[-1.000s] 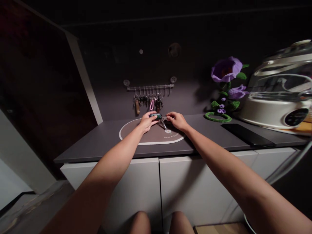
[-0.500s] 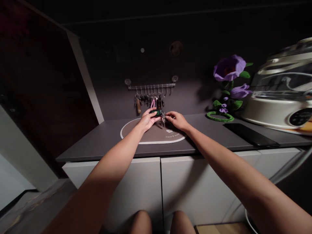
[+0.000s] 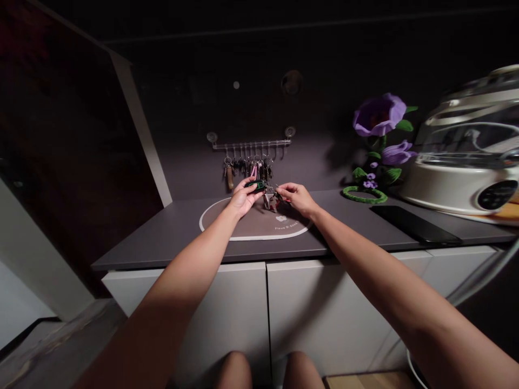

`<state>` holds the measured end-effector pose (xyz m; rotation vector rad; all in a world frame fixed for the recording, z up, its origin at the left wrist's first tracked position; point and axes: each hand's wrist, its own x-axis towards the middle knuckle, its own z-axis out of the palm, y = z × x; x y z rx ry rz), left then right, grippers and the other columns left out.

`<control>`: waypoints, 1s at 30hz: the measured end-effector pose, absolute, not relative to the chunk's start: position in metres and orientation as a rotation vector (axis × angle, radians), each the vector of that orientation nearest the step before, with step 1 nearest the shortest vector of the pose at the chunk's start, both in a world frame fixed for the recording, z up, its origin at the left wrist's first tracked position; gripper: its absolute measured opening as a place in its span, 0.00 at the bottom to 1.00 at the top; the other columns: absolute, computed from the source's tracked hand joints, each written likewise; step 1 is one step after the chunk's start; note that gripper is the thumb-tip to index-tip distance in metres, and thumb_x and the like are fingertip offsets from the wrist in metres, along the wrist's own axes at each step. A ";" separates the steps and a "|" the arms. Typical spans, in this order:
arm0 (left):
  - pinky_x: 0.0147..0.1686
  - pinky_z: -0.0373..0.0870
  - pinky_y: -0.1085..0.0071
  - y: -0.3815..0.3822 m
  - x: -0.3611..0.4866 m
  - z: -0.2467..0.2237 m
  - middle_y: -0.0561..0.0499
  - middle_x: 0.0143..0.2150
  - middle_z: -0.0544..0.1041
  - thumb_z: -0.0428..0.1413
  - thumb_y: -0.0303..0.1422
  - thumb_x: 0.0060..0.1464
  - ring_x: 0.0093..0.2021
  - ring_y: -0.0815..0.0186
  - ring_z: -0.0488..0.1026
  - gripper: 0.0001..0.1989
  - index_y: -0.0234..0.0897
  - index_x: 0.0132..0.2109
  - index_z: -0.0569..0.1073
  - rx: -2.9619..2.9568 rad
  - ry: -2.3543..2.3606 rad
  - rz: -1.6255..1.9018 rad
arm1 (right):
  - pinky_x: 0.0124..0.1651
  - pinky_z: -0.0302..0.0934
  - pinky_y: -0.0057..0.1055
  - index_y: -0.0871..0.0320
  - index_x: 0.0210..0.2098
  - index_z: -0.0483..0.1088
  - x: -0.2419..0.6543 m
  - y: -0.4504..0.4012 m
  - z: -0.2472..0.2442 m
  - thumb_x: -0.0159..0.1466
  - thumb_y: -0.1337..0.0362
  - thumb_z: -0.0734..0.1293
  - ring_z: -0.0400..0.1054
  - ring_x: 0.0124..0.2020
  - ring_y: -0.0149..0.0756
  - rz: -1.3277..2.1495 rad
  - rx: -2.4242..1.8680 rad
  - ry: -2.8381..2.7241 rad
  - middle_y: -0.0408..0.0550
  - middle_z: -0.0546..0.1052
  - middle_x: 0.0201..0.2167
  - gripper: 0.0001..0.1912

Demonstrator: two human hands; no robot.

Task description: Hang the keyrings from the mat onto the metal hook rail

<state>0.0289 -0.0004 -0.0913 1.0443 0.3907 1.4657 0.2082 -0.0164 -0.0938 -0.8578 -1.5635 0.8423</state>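
Over the back edge of the bench [image 3: 138, 232], left of its middle, a clear hook rack [image 3: 251, 145] carries key bunches [image 3: 267, 170], a brown strap [image 3: 230, 177] leftmost. In front, your left hand [image 3: 242, 200] has thumb and fingers closed on a dark key fob [image 3: 254, 186], above the oval mat [image 3: 251, 228] and toward the bench's back edge. Metal keys [image 3: 267, 201] dangle between your hands. Your right hand [image 3: 299, 199] is pinched on their right side; which piece its fingertips grip is too small to tell. I judge the handling midway: this set is off the rack and not laid down, with both hands working at it. Whether anything is being joined or parted, you can't tell from here.

The mat's curved lettering, toward its front right edge under a white flower motif, is too blurred to read surely. Further right, marks on the appliance's dark panel [image 3: 497, 194] can't be read.
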 end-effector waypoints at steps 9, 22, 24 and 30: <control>0.49 0.63 0.58 0.001 0.030 -0.098 0.50 0.40 0.73 0.58 0.22 0.42 0.43 0.67 0.71 0.17 0.36 0.41 0.68 1.160 0.498 1.406 | 0.35 0.56 0.26 0.60 0.29 0.66 0.211 -0.012 -0.093 0.52 0.53 0.65 0.59 0.27 0.26 0.652 -0.763 -1.571 0.41 0.68 0.25 0.16; 0.46 0.64 0.65 -0.003 0.039 -0.108 0.48 0.37 0.75 0.63 0.28 0.34 0.36 0.70 0.70 0.21 0.31 0.40 0.71 1.543 0.707 1.234 | 0.29 0.56 0.26 0.57 0.28 0.62 0.211 -0.011 -0.093 0.54 0.50 0.63 0.58 0.24 0.27 0.674 -0.760 -1.496 0.39 0.64 0.21 0.16; 0.45 0.64 0.67 -0.002 0.042 -0.109 0.48 0.37 0.75 0.63 0.31 0.36 0.36 0.70 0.69 0.21 0.31 0.40 0.71 1.590 0.725 1.244 | 0.28 0.57 0.26 0.57 0.28 0.62 0.210 -0.011 -0.092 0.54 0.50 0.63 0.59 0.25 0.28 0.656 -0.781 -1.501 0.40 0.65 0.21 0.16; 0.35 0.64 0.72 0.010 0.045 -0.116 0.50 0.31 0.73 0.51 0.42 0.50 0.31 0.70 0.68 0.16 0.32 0.35 0.71 1.798 0.889 1.421 | 0.28 0.57 0.27 0.57 0.28 0.61 0.209 -0.010 -0.088 0.55 0.50 0.61 0.59 0.24 0.29 0.577 -0.838 -1.509 0.40 0.64 0.20 0.15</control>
